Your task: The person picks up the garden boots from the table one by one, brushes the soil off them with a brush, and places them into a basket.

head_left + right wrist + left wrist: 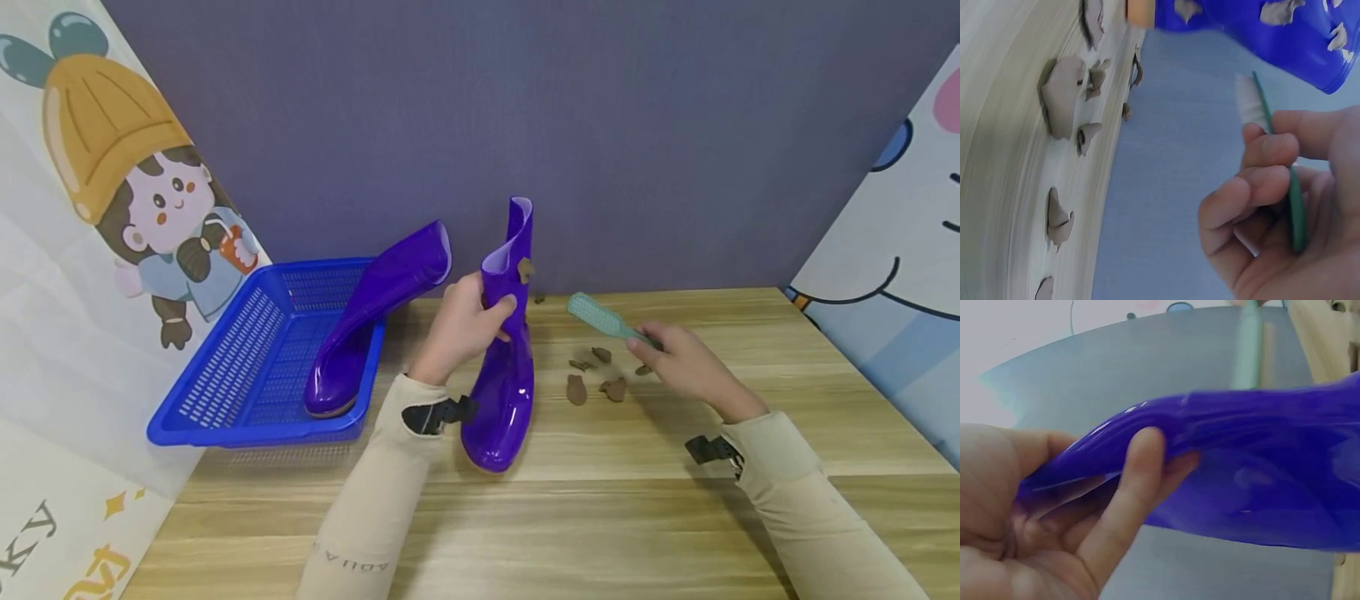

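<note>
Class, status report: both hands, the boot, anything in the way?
Left hand grips upright boot. Right hand holds brush. Brown clumps lie on table between them.

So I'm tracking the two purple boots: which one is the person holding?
The upright purple boot on the table, its shaft gripped by the left hand. The other boot leans untouched in the blue basket.

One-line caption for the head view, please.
Left hand grips upright glossy purple rubber boot; right hand holds teal plastic brush over brown clumps.
</note>
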{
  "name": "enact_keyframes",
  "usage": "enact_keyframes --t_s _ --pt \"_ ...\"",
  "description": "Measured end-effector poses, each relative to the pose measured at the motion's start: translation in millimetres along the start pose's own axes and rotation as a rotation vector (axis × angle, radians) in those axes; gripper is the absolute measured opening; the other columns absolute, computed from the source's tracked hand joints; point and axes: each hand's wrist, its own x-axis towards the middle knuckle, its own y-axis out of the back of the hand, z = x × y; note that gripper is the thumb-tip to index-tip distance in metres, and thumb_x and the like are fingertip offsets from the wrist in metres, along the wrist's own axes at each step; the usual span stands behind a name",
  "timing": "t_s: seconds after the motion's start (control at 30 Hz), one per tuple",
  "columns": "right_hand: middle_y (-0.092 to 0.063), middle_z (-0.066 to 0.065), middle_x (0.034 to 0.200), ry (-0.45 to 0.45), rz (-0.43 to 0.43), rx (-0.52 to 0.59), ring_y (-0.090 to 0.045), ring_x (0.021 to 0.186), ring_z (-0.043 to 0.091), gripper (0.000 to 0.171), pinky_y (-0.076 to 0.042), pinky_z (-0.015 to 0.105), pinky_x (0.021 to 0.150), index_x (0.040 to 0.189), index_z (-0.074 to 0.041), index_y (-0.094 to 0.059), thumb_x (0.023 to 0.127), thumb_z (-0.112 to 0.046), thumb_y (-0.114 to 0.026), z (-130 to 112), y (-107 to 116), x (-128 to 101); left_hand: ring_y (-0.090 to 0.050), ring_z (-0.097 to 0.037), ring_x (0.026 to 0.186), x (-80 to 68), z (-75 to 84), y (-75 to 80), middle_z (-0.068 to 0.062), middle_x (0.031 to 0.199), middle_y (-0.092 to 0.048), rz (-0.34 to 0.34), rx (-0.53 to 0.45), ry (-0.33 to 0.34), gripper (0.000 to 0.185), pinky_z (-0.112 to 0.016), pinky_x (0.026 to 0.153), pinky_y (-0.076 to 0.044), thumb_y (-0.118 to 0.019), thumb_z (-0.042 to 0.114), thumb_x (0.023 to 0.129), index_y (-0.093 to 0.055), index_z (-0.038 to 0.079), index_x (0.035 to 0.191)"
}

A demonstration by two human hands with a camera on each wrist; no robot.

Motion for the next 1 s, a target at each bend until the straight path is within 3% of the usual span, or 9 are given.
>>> enact_keyframes --t_s 0.1,0.23,0.5,0.63,0.8,1.0 --pt "-0.065 0.012 0.086 0.01 0.041 0.021 -0.062 0.071 0.017 0.034 -0.049 0.031 0.057 0.113 -0.005 -0.063 0.108 -0.036 -0.05 -3.3 -0.5 -1.1 -0.074 -0.029 0.063 2.8 -2.7 -5.0 -0.023 0.096 -0.075 0.042 -0.049 -0.004 0.021 -0.031 0.055 -0.061 -0.062 0.011 0.097 -0.065 -0.004 0.112" --pt "-0.058 0.01 0.079 0.014 0.09 0.068 -0.05 0.06 0.014 0.032 -0.044 0.03 0.052 0.111 -0.007 -0.062 0.105 -0.038 -0.056 -9.0 -1.8 -2.2 -0.075 -0.035 0.068 5.7 -4.9 -8.5 -0.024 0.098 -0.075 0.074 -0.094 0.017 0.024 -0.032 0.055 -0.062 -0.065 0.012 0.096 -0.065 -0.004 0.113" --pt "-0.056 0.01 0.08 0.086 0.182 0.135 -0.056 0.061 0.012 0.029 -0.057 0.029 0.058 0.113 -0.002 -0.061 0.105 -0.03 -0.057 -24.4 -7.4 -5.4 -0.075 -0.025 0.073 4.3 -5.0 -8.8 -0.018 0.099 -0.077 0.112 0.006 0.047 0.038 -0.03 0.056 -0.061 -0.075 0.025 0.09 -0.063 0.003 0.118" --pt "-0.049 0.005 0.071 0.166 0.226 0.156 -0.047 0.055 0.012 0.023 -0.053 0.027 0.053 0.108 -0.002 -0.062 0.106 -0.024 -0.056 -35.1 -14.0 -6.6 -0.075 -0.024 0.077 3.3 -4.1 -8.1 -0.017 0.101 -0.076 0.107 0.034 0.043 0.045 -0.029 0.058 -0.061 -0.077 0.028 0.088 -0.061 0.003 0.121" --pt "-0.044 0.001 0.067 0.258 0.253 0.233 -0.036 0.052 0.01 0.016 -0.035 0.029 0.046 0.104 -0.003 -0.061 0.107 -0.017 -0.054 -53.9 -24.2 -4.9 -0.075 -0.025 0.084 2.8 -2.9 -5.0 -0.017 0.105 -0.075 0.072 0.041 0.034 0.049 -0.029 0.063 -0.062 -0.079 0.028 0.086 -0.06 0.003 0.124" --pt "-0.044 0.0 0.067 0.362 0.271 0.283 -0.037 0.053 0.009 0.012 -0.036 0.028 0.048 0.102 -0.004 -0.058 0.107 -0.011 -0.05 -74.1 -33.3 1.2 -0.072 -0.022 0.091 4.1 -7.1 -0.5 -0.012 0.104 -0.074 0.015 -0.007 0.009 0.05 -0.032 0.077 -0.061 -0.083 0.027 0.084 -0.06 0.006 0.123"
